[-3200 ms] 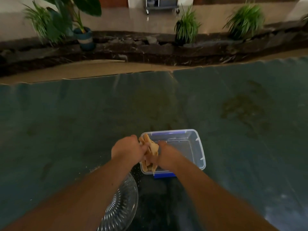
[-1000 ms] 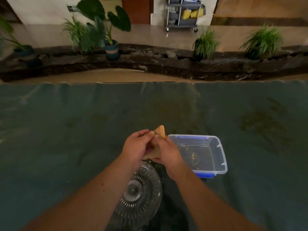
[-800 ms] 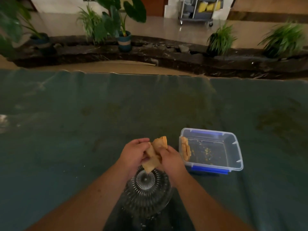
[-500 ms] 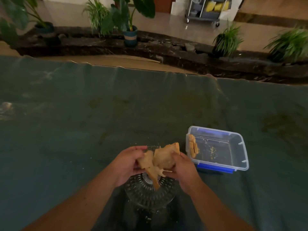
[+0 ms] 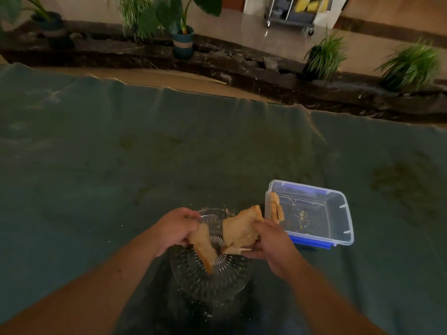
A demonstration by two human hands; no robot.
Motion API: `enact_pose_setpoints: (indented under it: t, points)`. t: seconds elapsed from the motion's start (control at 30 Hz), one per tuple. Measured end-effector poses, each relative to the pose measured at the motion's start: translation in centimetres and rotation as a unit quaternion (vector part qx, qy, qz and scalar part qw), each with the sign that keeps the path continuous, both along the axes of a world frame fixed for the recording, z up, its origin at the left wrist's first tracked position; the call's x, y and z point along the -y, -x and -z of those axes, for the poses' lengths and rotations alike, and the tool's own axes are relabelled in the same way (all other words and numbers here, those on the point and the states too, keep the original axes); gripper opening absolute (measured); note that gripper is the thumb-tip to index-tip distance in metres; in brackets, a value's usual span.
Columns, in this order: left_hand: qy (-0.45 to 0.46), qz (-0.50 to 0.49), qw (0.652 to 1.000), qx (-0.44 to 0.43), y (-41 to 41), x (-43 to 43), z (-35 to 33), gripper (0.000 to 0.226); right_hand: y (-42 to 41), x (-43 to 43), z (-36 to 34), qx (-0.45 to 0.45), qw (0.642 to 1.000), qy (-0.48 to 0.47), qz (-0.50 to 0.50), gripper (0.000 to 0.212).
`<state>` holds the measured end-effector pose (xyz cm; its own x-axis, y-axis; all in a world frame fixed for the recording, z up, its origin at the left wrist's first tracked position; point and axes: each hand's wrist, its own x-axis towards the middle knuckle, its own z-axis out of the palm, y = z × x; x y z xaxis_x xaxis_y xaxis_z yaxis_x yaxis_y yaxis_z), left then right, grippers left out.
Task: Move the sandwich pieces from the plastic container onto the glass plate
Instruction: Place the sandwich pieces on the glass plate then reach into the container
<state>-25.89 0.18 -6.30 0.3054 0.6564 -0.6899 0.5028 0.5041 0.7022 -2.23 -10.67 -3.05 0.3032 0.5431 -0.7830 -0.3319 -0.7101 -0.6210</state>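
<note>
Two sandwich pieces are in hand over the glass plate (image 5: 210, 284), and neither appears to be set down yet. The left hand (image 5: 175, 229) has its fingers curled and pressed around the upper end of the left sandwich piece (image 5: 204, 247), a long wedge that hangs down from the fingers with its point low over the ribbed centre of the plate; whether the point touches the glass cannot be told. The right hand (image 5: 268, 240) grips the right sandwich piece (image 5: 242, 228), a broader triangular slab, with the thumb on top and the other fingers closed beneath it. This piece extends up and away from the fingertips, toward the container.

Progress, as judged: the transfer is at its midpoint. One remaining sandwich piece (image 5: 275, 209) stands on edge against the near-left wall of the plastic container (image 5: 338, 213), just beyond the right hand's fingertips. Crumbs lie scattered on the container floor. Release of both held pieces and one more pick are left.

Materials: the bread is pale tan, soft-looking, with ragged edges, so a firm squeeze would likely deform it. The plate is clear pressed glass, round, with radial ribs. The container is clear thin plastic, rectangular, round-cornered, resting on a blue lid. The dull green cloth (image 5: 121, 177) beneath everything is stained and speckled with crumbs.
</note>
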Motion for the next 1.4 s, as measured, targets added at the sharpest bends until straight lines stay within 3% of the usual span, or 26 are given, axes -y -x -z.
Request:
enact_pose_setpoints:
  t: [0.03, 0.1, 0.13, 0.2, 0.27, 0.3, 0.4, 0.53, 0.67, 0.73, 0.87, 1.03, 1.17, 1.27, 1.33, 1.4]
  points:
    - [-0.064, 0.026, 0.994, -0.079, 0.4, -0.1, 1.0, 0.034, 0.2, -0.1, 0.8, 0.015, 0.999, 0.02, -0.024, 0.011]
    - [-0.184, 0.093, 0.951, -0.228, 1.0, 0.1, 2.2, 0.051, 0.6, 0.4, 2.8, 0.131, 0.982, 0.052, -0.122, 0.02]
    - [-0.241, 0.119, 0.921, -0.281, 1.2, 0.5, 2.7, 0.057, 0.7, 1.0, 3.8, 0.237, 0.951, 0.051, -0.195, 0.026]
    - [-0.349, 0.167, 0.86, -0.334, 1.1, 1.6, 3.3, 0.06, 0.9, 2.7, 5.0, 0.356, 0.903, 0.021, -0.24, 0.037]
    - [-0.404, 0.224, 0.825, -0.326, 0.5, 2.8, 3.6, 0.059, 1.1, 3.9, 5.7, 0.443, 0.849, -0.021, -0.286, 0.042]
    - [-0.411, 0.253, 0.815, -0.319, 0.2, 3.3, 3.8, 0.06, 1.3, 4.4, 6.2, 0.478, 0.805, -0.042, -0.349, 0.045]
    - [-0.421, 0.327, 0.781, -0.325, -0.1, 4.5, 4.7, 0.053, 2.2, 4.3, 7.3, 0.504, 0.707, -0.128, -0.479, 0.051]
    - [-0.412, 0.379, 0.755, -0.341, 0.1, 6.0, 6.5, 0.05, 3.6, 2.9, 8.8, 0.514, 0.635, -0.163, -0.554, 0.059]
    - [-0.437, 0.367, 0.757, -0.318, 0.3, 5.7, 7.2, 0.049, 3.5, 1.5, 10.1, 0.545, 0.571, -0.146, -0.596, 0.066]
    - [-0.456, 0.373, 0.748, -0.305, 0.1, 5.2, 7.5, 0.049, 3.0, 0.8, 10.1, 0.555, 0.556, -0.128, -0.606, 0.068]
    - [-0.482, 0.401, 0.729, -0.275, -0.8, 4.4, 7.8, 0.055, 2.2, 0.1, 9.8, 0.575, 0.562, -0.104, -0.586, 0.06]
    - [-0.444, 0.426, 0.743, -0.261, -2.3, 4.1, 8.2, 0.053, 1.7, 0.1, 9.0, 0.551, 0.573, -0.088, -0.601, 0.054]
    - [-0.417, 0.439, 0.749, -0.269, -3.2, 3.4, 7.3, 0.05, 0.8, 0.6, 6.7, 0.57, 0.616, -0.189, -0.51, 0.038]
    - [-0.412, 0.384, 0.785, -0.258, -5.3, 2.2, 5.4, 0.039, -2.2, 0.2, 4.4, 0.599, 0.681, -0.249, -0.34, 0.026]
    - [-0.376, 0.288, 0.851, -0.229, -7.8, 1.4, 3.9, 0.029, -5.1, -0.8, 3.3, 0.576, 0.762, -0.19, -0.229, 0.025]
    - [-0.314, 0.192, 0.909, -0.195, -11.0, 0.6, 2.4, 0.023, -8.1, -2.3, 2.6, 0.486, 0.858, -0.088, -0.14, 0.035]
